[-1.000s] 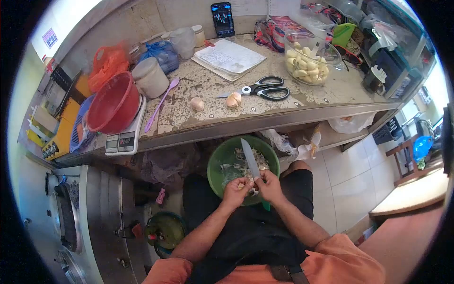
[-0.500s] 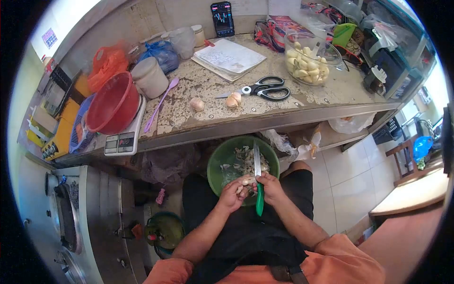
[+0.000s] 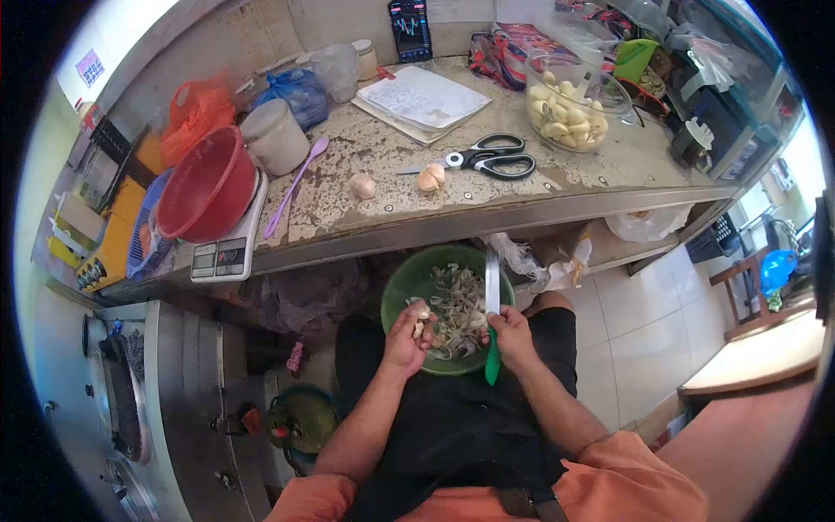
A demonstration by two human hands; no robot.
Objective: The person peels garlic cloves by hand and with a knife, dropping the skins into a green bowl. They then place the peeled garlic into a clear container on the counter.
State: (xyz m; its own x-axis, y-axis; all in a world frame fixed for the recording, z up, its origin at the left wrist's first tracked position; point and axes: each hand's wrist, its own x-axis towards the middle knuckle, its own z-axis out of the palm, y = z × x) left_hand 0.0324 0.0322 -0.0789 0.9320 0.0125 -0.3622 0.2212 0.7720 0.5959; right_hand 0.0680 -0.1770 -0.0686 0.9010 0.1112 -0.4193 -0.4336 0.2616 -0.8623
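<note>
My left hand (image 3: 405, 339) is closed around some garlic cloves (image 3: 420, 318) over the left side of a green basin (image 3: 398, 287). In my right hand (image 3: 511, 335) is a knife (image 3: 492, 285), its blade pointing away from me and its green handle running down under the palm. Papery garlic skins (image 3: 457, 304) lie in the basin, which sits between my knees. On the counter beyond, a single garlic piece (image 3: 363, 185) and a larger garlic bulb (image 3: 430, 178) rest near the front edge. A glass bowl (image 3: 619, 106) farther right contains peeled garlic cloves (image 3: 570, 117).
Scissors (image 3: 496, 161), a notebook (image 3: 426, 100) and a purple spoon (image 3: 296, 187) lie on the counter (image 3: 339, 222). A red basin (image 3: 204, 187) stands on a scale (image 3: 228, 261) at left. The counter's front edge overhangs the green basin's far side. A phone (image 3: 410, 32) leans at the back.
My hands have moved apart: the left went left with the garlic, the right went right with the knife. More of the skins in the green basin now show.
</note>
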